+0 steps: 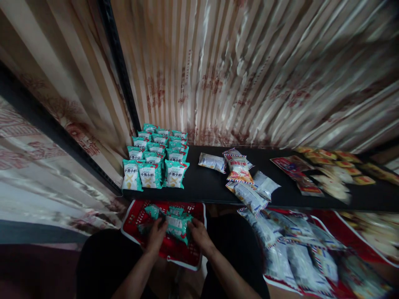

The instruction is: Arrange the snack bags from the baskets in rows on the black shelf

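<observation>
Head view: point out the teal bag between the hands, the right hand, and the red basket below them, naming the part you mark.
Teal bag (177, 224): head view, middle of its upward face.
Right hand (200, 235): head view, back of the hand.
Red basket (198, 211): head view, inside of its right wall.

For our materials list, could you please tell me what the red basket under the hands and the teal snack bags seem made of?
The red basket looks like smooth moulded plastic, judging by its perforated walls and pale rim. The teal snack bags seem glossy plastic film, perhaps foil-lined, puffed with crimped ends.
</observation>
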{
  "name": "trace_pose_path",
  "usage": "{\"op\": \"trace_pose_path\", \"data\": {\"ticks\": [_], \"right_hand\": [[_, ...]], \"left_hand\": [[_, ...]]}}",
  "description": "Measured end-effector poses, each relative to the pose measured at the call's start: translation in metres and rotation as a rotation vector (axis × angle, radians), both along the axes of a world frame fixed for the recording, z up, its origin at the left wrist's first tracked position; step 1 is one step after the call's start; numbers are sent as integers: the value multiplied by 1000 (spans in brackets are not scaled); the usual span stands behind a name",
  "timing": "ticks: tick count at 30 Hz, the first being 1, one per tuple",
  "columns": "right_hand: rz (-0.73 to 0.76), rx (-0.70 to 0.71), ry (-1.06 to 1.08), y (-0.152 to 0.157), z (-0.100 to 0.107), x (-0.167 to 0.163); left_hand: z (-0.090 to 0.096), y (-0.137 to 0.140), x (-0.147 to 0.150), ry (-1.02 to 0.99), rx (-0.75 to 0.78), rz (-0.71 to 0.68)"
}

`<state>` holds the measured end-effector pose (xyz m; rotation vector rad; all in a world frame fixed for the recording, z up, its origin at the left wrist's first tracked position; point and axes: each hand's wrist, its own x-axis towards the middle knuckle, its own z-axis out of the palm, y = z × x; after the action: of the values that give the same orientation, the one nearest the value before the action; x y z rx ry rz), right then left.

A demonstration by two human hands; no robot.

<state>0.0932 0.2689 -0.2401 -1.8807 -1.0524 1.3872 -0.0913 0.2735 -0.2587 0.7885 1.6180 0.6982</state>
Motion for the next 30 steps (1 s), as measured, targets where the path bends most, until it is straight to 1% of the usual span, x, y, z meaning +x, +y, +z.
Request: {"op": "trace_pose_path", "data": {"ticks": [5,7,9,13,15,17,21,25,30], "right_hand": [[-140,17,223,-12,12,5],[-179,22,272,-17,14,7],[-225,6,292,-22,16,7],[-338,-54,389,-29,25,5],[-357,-54,444,-32,34,2],[-354,-48,474,-35,45,0],[-315,-19,509,-42,65,3],[-337,16,550,-47,77,13],[-314,37,599,-53,89,29]], "left_hand": [[20,-5,0,-98,-53,131],[27,-9,1,-137,-70,160],[34,-14,4,-217,-86,204],[51,-23,13,-475,-103,421],[61,-25,17,-541,-103,485],[69,-26,20,-579,-104,494],[82,-29,28,-648,-47,443],[91,-33,39,-601,72,396],[104,-38,53,-579,166,391]]}}
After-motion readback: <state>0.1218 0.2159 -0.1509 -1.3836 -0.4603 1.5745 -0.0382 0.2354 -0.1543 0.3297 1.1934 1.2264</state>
